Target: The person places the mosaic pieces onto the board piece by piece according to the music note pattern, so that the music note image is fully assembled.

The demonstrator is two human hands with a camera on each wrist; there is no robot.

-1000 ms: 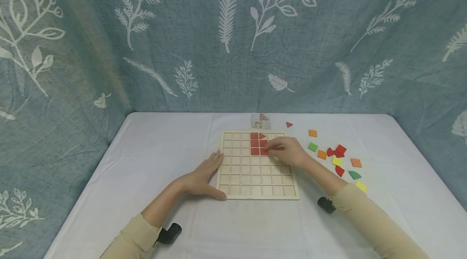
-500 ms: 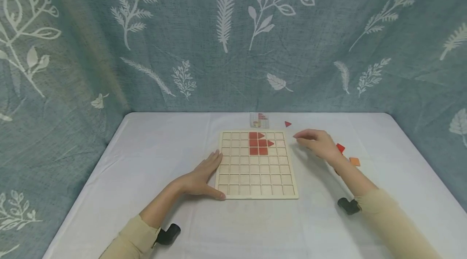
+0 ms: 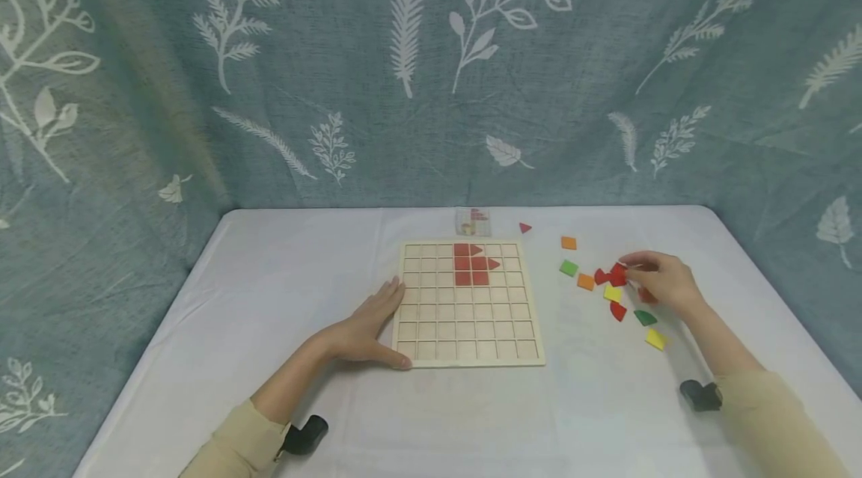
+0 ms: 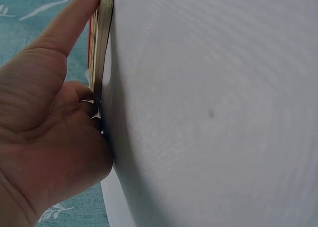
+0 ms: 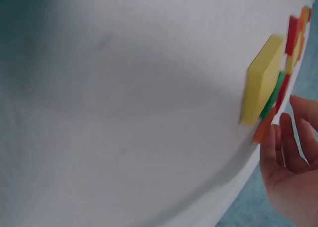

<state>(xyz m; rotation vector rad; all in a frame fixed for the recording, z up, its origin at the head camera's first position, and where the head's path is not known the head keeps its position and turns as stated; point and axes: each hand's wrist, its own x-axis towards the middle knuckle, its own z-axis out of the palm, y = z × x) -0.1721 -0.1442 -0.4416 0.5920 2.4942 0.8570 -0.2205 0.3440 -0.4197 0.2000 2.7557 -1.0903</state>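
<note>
My left hand (image 3: 367, 325) lies spread against the left edge of the wooden grid board (image 3: 431, 313), thumb at its near corner. In the left wrist view, the fingers and thumb meet the board's side. Red square tiles (image 3: 462, 263) and two red triangles (image 3: 494, 264) sit in the board's upper cells. At the right, my right hand (image 3: 667, 282) is at the loose pieces. Its thumb and index fingertip meet at the edge of a red square tile (image 3: 618, 269), pinching its corner. An orange tile (image 3: 647, 295) is partly hidden under that hand.
Loose pieces lie right of the board: a green square (image 3: 569, 268), orange squares (image 3: 586, 282), a yellow square (image 3: 612, 294), red fan-shaped pieces (image 3: 618, 311) and a green one (image 3: 645, 318). A pattern card (image 3: 474, 222) and a red triangle (image 3: 525, 227) lie behind the board.
My right hand has let go of a red triangle in the board's second row and moved right to the loose red pieces. My left hand has stayed at the board's edge.
</note>
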